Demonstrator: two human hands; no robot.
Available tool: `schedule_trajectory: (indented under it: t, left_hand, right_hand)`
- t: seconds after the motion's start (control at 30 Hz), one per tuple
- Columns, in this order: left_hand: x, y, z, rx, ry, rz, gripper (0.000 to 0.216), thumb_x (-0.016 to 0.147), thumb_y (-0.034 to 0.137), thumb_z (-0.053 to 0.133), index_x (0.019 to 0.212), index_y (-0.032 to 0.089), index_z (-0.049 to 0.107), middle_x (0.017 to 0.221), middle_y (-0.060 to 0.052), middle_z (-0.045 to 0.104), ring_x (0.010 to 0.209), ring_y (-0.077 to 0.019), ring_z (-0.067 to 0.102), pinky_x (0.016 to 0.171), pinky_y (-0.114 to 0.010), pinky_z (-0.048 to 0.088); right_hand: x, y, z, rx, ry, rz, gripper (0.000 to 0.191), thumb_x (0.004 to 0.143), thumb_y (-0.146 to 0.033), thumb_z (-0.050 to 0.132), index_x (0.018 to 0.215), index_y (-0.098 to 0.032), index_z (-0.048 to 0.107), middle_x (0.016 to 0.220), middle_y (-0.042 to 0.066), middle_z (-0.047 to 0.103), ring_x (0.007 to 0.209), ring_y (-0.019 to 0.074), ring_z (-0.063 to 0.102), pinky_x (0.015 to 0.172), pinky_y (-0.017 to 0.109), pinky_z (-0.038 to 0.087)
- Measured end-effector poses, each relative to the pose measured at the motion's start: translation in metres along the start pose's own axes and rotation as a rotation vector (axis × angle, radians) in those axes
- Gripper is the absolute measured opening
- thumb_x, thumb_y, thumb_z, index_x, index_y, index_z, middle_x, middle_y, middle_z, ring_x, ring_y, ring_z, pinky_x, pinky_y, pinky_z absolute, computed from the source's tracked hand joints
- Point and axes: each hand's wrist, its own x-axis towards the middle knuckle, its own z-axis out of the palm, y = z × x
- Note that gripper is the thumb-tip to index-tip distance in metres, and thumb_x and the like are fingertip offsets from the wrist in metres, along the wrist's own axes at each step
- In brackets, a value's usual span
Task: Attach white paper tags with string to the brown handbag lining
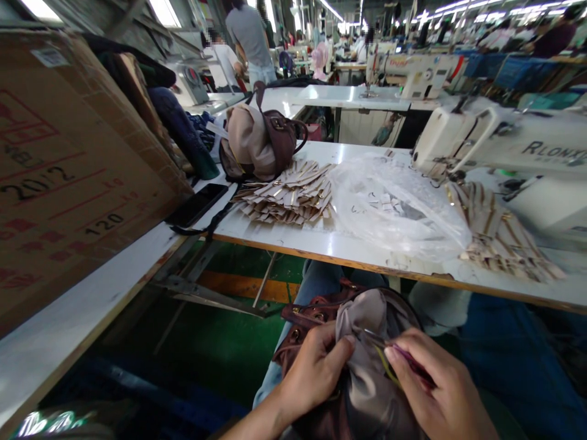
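A dark maroon handbag lies on my lap, with its grey-beige lining pulled out. My left hand is closed, pinching a fold of this lining between thumb and fingers. In my right hand is a small tool with a shiny metal tip and a purple handle; its exact kind is partly hidden by my fingers. The metal tip points at the lining close to my left thumb. A yellow-green strip shows on the lining beside my right fingertips.
Before me, the white table bears another maroon bag, a pile of beige zippered pieces, a clear plastic bag and more zippered pieces. A sewing machine stands right; left are a phone and large carton.
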Motion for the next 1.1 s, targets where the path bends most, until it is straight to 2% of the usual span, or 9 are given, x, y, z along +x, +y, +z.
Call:
schedule_trajectory:
  t: [0.17,0.47,0.63,0.77,0.97,1.1]
  left_hand:
    - [0.0,-0.002,0.001,-0.054,-0.024,0.001,0.029,0.091,0.034,0.044,0.08,0.012,0.059,0.076,-0.001,0.053,0.073,-0.0142,0.046,0.066,-0.022,0.036]
    - [0.001,0.0,0.002,-0.068,-0.041,0.006,0.031,0.091,0.038,0.045,0.079,0.012,0.058,0.075,0.0,0.05,0.07,-0.0124,0.042,0.064,-0.021,0.034]
    - [0.001,-0.004,0.001,-0.044,0.023,-0.023,0.036,0.092,0.043,0.042,0.074,0.014,0.054,0.068,0.002,0.045,0.062,-0.0108,0.037,0.059,-0.02,0.032]
    - [0.001,-0.004,0.002,-0.059,0.024,-0.055,0.036,0.092,0.043,0.042,0.071,0.015,0.051,0.065,0.003,0.041,0.061,-0.0103,0.034,0.058,-0.02,0.031]
    - [0.0,-0.005,0.003,-0.081,0.007,-0.033,0.036,0.092,0.042,0.041,0.077,0.013,0.056,0.074,0.0,0.05,0.068,-0.0124,0.042,0.063,-0.021,0.035]
    - [0.001,-0.005,0.003,-0.076,0.001,-0.04,0.036,0.092,0.043,0.041,0.078,0.013,0.056,0.074,0.0,0.05,0.067,-0.012,0.041,0.062,-0.02,0.035]
  right_hand:
    - [-0.006,0.006,0.013,-0.034,0.002,-0.026,0.013,0.093,-0.02,0.044,0.083,-0.021,0.053,0.077,0.002,0.056,0.071,0.0123,0.059,0.065,0.02,0.046]
    - [-0.004,0.005,0.019,-0.241,0.072,-0.173,0.012,0.094,-0.016,0.04,0.096,-0.019,0.052,0.085,0.004,0.057,0.074,0.0137,0.06,0.066,0.022,0.047]
    - [0.0,0.008,0.022,-0.097,0.041,-0.112,0.014,0.094,-0.014,0.038,0.092,-0.019,0.05,0.085,0.004,0.056,0.078,0.0133,0.058,0.069,0.022,0.046]
    - [0.0,0.012,0.023,0.018,0.014,-0.078,0.015,0.094,-0.014,0.038,0.087,-0.02,0.05,0.082,0.003,0.055,0.078,0.0129,0.057,0.07,0.021,0.046]
    - [-0.005,0.011,0.018,-0.114,0.078,-0.186,0.011,0.09,-0.011,0.043,0.091,-0.018,0.052,0.081,0.004,0.057,0.074,0.0141,0.059,0.067,0.023,0.045]
    - [-0.003,0.01,0.017,-0.147,0.037,-0.167,0.012,0.091,-0.012,0.042,0.089,-0.018,0.053,0.081,0.005,0.057,0.074,0.0147,0.059,0.066,0.025,0.046]
